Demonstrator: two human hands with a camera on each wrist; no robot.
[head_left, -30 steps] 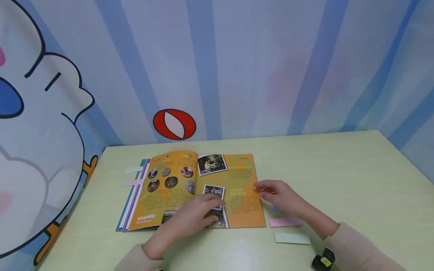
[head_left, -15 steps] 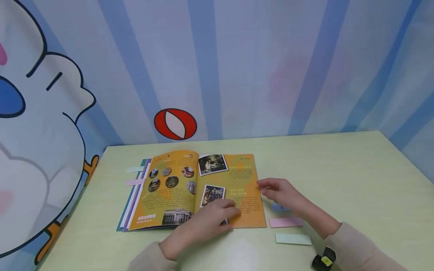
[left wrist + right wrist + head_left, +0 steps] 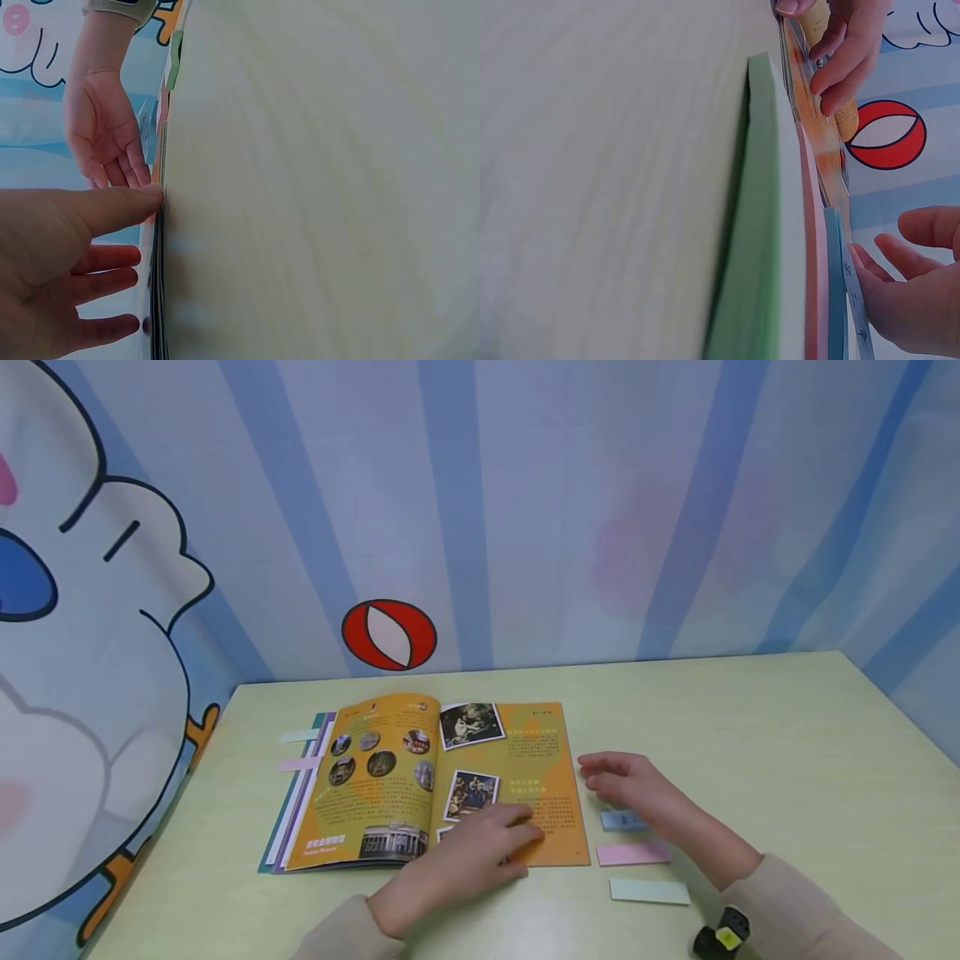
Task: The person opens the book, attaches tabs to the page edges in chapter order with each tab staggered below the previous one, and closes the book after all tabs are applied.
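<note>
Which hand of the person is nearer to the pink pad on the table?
Right. The right hand is just beyond the pink pad; the left hand is farther away, left of it, over the open book.

The left sleeve (image 3: 347,933) and the right sleeve (image 3: 798,914) are long, plain beige and softly creased, and the left hand (image 3: 480,849) and right hand (image 3: 633,783) are bare. At the right cuff (image 3: 741,878) sits a small black device (image 3: 737,922), one part blocky and one rounded, with a bright yellow patch (image 3: 727,937) between them; its finer details are too small to tell.
</note>
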